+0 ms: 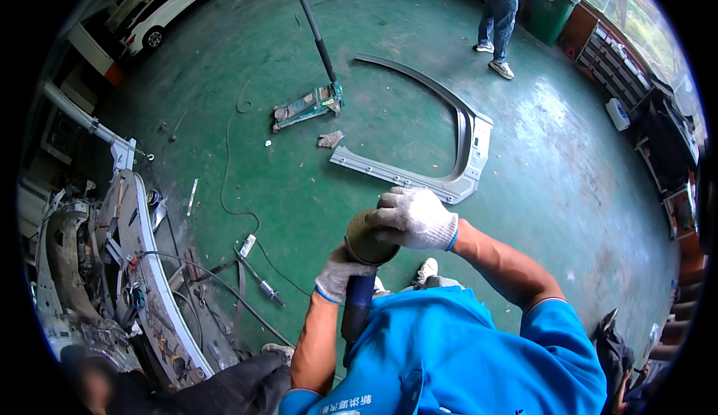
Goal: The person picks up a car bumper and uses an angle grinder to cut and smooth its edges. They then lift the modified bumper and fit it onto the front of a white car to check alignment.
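Observation:
An angle grinder with a dark blue body [360, 292] is held upright against my blue shirt. Its round brownish disc [366, 244] faces up toward me. My left hand [342, 271], in a whitish knitted glove, wraps round the grinder just below the disc; part of its fingers is hidden behind the tool. Over the disc's upper right edge lies my right hand [416, 217], gloved the same way, with its fingers bent and closed on the rim. The fingertips' underside is out of sight.
A curved silver car body panel [467, 149] lies ahead on the green floor. Beyond it stand a floor jack [308, 107] and a person [501, 11]. A loose glove [330, 139] lies nearby. On the left are a stripped car frame [161, 280], cables and a power strip [247, 246].

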A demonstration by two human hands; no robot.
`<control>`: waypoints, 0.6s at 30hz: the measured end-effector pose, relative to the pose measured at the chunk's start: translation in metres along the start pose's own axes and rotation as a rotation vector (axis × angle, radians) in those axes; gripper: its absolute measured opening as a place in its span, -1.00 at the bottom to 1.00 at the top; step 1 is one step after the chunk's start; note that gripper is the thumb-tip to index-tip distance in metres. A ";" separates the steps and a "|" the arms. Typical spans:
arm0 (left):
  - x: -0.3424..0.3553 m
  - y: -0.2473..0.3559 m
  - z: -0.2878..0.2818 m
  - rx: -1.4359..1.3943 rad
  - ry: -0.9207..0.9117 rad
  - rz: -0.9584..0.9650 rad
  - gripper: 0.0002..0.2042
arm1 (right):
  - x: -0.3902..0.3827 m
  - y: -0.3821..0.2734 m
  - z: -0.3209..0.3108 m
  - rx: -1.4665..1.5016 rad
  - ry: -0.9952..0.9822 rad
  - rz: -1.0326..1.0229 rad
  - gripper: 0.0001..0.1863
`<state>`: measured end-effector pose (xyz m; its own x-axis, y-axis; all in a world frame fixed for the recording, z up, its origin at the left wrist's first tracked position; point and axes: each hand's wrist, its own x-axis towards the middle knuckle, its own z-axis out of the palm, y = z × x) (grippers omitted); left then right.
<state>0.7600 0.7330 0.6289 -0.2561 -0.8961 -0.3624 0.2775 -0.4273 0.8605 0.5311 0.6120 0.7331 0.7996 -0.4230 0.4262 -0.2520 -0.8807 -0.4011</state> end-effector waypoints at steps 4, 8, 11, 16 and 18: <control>0.007 0.008 0.000 0.025 -0.035 0.017 -0.23 | -0.003 0.013 0.019 0.016 -0.051 -0.101 -0.68; 0.009 0.018 0.001 0.007 -0.034 -0.029 -0.26 | 0.002 0.003 0.016 -0.123 -0.138 0.086 -0.67; 0.009 0.018 -0.004 -0.019 -0.055 -0.022 -0.26 | 0.006 -0.003 0.014 -0.170 -0.138 0.173 -0.67; 0.015 0.023 -0.008 0.093 -0.037 0.046 -0.26 | 0.009 0.008 0.011 -0.032 0.097 -0.049 -0.64; 0.017 0.021 -0.011 0.083 -0.033 0.043 -0.26 | 0.008 0.011 0.021 -0.011 0.080 -0.094 -0.65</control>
<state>0.7718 0.7078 0.6368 -0.2766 -0.9084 -0.3136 0.2118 -0.3760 0.9021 0.5456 0.6036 0.7153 0.7740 -0.3534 0.5253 -0.1839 -0.9194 -0.3476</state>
